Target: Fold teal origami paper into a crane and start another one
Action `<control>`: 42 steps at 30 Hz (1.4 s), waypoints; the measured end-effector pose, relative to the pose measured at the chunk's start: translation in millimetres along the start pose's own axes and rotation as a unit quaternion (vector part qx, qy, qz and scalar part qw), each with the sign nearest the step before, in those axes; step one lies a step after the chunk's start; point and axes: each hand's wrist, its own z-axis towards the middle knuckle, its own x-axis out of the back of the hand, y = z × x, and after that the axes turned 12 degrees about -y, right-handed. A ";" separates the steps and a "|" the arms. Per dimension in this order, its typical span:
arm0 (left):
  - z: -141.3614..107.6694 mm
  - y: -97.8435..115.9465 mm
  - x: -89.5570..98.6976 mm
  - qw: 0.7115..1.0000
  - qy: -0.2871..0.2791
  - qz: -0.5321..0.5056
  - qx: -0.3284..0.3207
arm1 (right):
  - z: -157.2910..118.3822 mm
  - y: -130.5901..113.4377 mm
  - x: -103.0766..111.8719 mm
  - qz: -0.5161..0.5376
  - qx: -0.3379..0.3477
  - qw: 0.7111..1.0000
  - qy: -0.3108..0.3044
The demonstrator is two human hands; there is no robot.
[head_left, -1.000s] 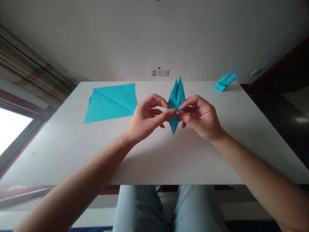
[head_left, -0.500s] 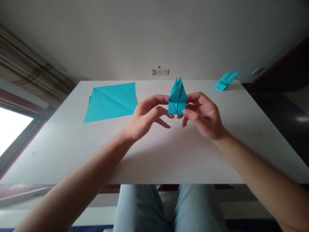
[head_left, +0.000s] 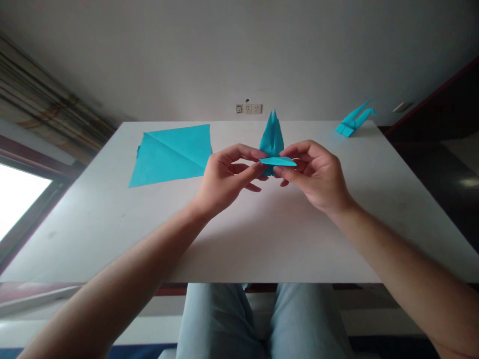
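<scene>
Holding one folded blue origami model (head_left: 272, 134) in the air above the bench (head_left: 284, 239), upright, two points up, between two bare hands. Across its lower part, one flat paper flap (head_left: 277, 161), nearly horizontal.

Left hand (head_left: 228, 177): grip closed on the model's left side, thumb and fingers against the paper. Right hand (head_left: 314, 174): grip closed as well, pinching the flap near its right end.

Counted on the bench: one flat blue paper sheet (head_left: 170, 154), creased along diagonal lines, left of the hands, well apart from them; one folded blue paper crane (head_left: 354, 119), near the far right edge, long neck and tail raised.

Beyond the bench: three wall sockets (head_left: 248, 108) in a row. Below its near edge: two knees in pale blue jeans (head_left: 220, 319).
</scene>
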 end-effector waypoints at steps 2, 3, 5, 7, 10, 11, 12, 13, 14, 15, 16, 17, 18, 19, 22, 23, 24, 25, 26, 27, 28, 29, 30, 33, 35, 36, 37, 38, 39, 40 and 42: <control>-0.1 -0.6 -0.6 1.000 0.002 0.016 -0.017 | -0.3 -1.3 0.0 -0.010 0.002 1.000 -0.003; -0.1 -0.8 -1.1 0.999 0.001 0.025 -0.023 | -0.6 -1.7 0.0 -0.016 0.006 1.000 -0.005; 0.1 -0.7 -2.2 0.999 0.000 0.040 -0.027 | -1.2 -1.9 0.0 -0.028 0.018 0.999 0.000; 0.6 -0.4 -3.5 0.999 0.004 0.045 -0.026 | -1.6 -1.3 0.2 -0.031 0.036 0.999 0.005; 2.0 -1.2 -4.2 0.998 0.008 0.034 -0.046 | -0.9 0.5 1.9 -0.016 0.049 0.999 -0.009; 2.5 -2.0 -4.0 0.998 0.007 0.029 -0.055 | -0.5 1.2 2.8 -0.010 0.047 0.999 -0.017; 3.0 -2.8 -3.4 0.998 0.004 0.025 -0.061 | -0.1 1.8 3.8 -0.006 0.044 0.999 -0.021; 3.5 -3.7 -2.7 0.998 0.002 0.023 -0.063 | 0.3 2.3 4.8 -0.005 0.042 0.999 -0.022; 4.0 -4.5 -1.8 0.998 -0.002 0.021 -0.061 | 0.7 2.7 5.6 -0.007 0.044 0.999 -0.020; 4.4 -5.1 -0.9 0.998 -0.008 0.020 -0.057 | 0.9 3.0 6.1 -0.011 0.049 0.999 -0.016; 4.7 -5.4 0.0 0.998 -0.016 0.017 -0.051 | 1.1 3.0 6.2 -0.014 0.055 0.998 -0.013; 4.9 -5.4 0.7 0.999 -0.023 0.014 -0.047 | 1.3 2.9 6.1 -0.016 0.063 0.998 -0.010; 5.1 -5.3 1.2 0.999 -0.029 0.010 -0.043 | 1.3 2.7 5.8 -0.015 0.068 0.998 -0.009; 5.3 -5.1 1.5 0.999 -0.033 0.006 -0.041 | 1.3 2.4 5.3 -0.015 0.070 0.997 -0.009; 5.7 -5.1 2.2 0.998 -0.039 -0.008 -0.040 | 0.5 1.5 4.7 -0.023 0.065 0.998 -0.013; 5.9 -5.6 2.5 0.998 -0.042 -0.013 -0.042 | 0.0 1.1 4.8 -0.027 0.065 0.997 -0.016; 5.9 -6.3 2.8 0.998 -0.047 -0.019 -0.044 | -0.6 0.7 5.1 -0.031 0.068 0.997 -0.020; 6.0 -7.3 3.2 0.997 -0.051 -0.023 -0.045 | -1.0 0.2 5.4 -0.035 0.071 0.997 -0.024; 5.9 -8.4 3.5 0.997 -0.055 -0.028 -0.043 | -1.4 -0.4 5.7 -0.036 0.074 0.996 -0.027; 5.7 -9.5 3.7 0.997 -0.056 -0.032 -0.040 | -1.6 -0.9 5.9 -0.037 0.076 0.996 -0.030; 5.5 -10.7 3.8 0.997 -0.057 -0.036 -0.037 | -1.5 -1.2 6.0 -0.037 0.078 0.996 -0.033; 5.0 -11.7 3.7 0.997 -0.057 -0.039 -0.033 | -1.2 -1.5 6.0 -0.036 0.082 0.995 -0.038; 4.5 -12.5 3.5 0.997 -0.056 -0.042 -0.030 | -0.7 -1.5 5.9 -0.033 0.087 0.995 -0.041; 2.7 -13.5 2.8 0.997 -0.056 -0.053 -0.030 | 0.9 -1.6 5.1 -0.024 0.109 0.992 -0.051; 1.6 -13.2 2.6 0.996 -0.059 -0.061 -0.028 | 1.0 -3.0 4.0 -0.022 0.113 0.992 -0.054; 1.2 -12.9 2.6 0.996 -0.062 -0.066 -0.025 | 0.6 -4.4 3.4 -0.024 0.107 0.993 -0.055; 0.9 -12.7 2.7 0.995 -0.066 -0.071 -0.020 | 0.0 -6.2 2.7 -0.028 0.095 0.994 -0.055; 0.6 -12.5 2.7 0.995 -0.068 -0.074 -0.015 | -0.7 -8.3 2.1 -0.032 0.080 0.995 -0.053; 0.5 -12.4 2.7 0.995 -0.067 -0.075 -0.009 | -1.4 -10.3 1.6 -0.035 0.065 0.996 -0.049; 0.4 -12.4 2.6 0.995 -0.064 -0.074 -0.001 | -1.9 -12.2 1.2 -0.036 0.053 0.997 -0.046; 0.6 -12.4 1.9 0.996 -0.053 -0.073 0.010 | -2.2 -14.9 1.1 -0.036 0.041 0.998 -0.044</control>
